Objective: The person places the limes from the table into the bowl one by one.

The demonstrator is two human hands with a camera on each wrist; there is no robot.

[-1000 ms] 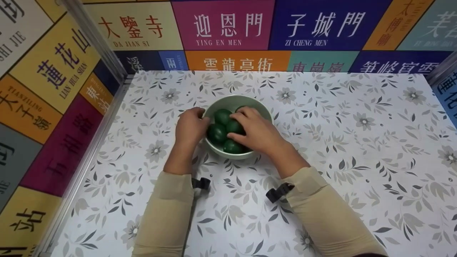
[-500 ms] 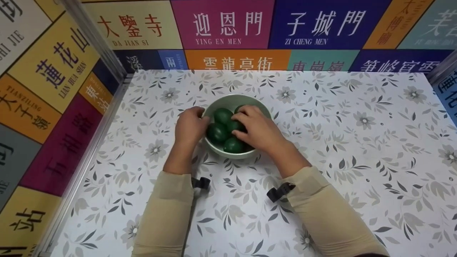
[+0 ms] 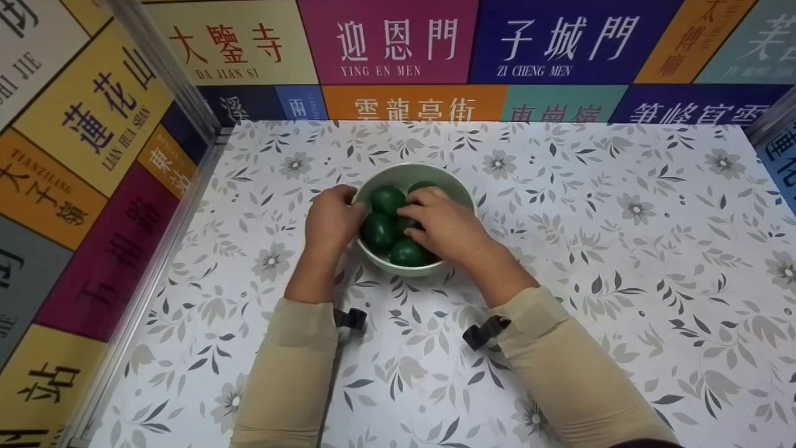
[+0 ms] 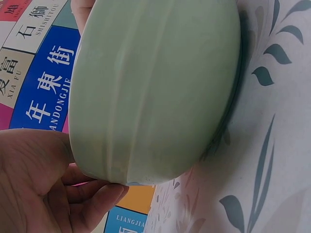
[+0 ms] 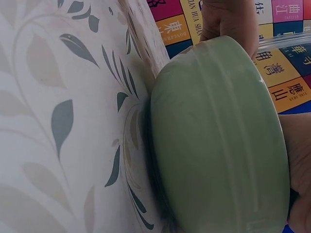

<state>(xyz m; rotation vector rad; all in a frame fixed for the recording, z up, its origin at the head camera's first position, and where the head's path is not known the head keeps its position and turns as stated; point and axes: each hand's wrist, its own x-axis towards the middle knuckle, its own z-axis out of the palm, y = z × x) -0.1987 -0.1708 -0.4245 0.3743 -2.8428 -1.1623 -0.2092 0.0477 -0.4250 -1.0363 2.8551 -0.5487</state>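
In the head view a pale green bowl (image 3: 415, 271) stands on the table, holding several dark green, smooth oval fruits (image 3: 379, 231). My left hand (image 3: 331, 218) grips the bowl's left rim, its thumb at the inner side. In the left wrist view the fingers (image 4: 99, 201) curl beneath the bowl's wall (image 4: 150, 92). My right hand (image 3: 448, 224) reaches over the right rim into the bowl. Its thumb and fingers curl round one dark green fruit (image 3: 405, 223), which is partly hidden. In the right wrist view the bowl (image 5: 218, 141) hides the right fingertips.
White table cover (image 3: 609, 249) with a grey leaf and flower print lies under the bowl. Colourful panels with printed characters (image 3: 398, 43) stand behind the table and along its left side. Black straps (image 3: 485, 333) sit at both wrists.
My right fingers have shifted slightly over the fruits, and the fruits have turned and moved a little inside the bowl. My left hand and the bowl stay in place.
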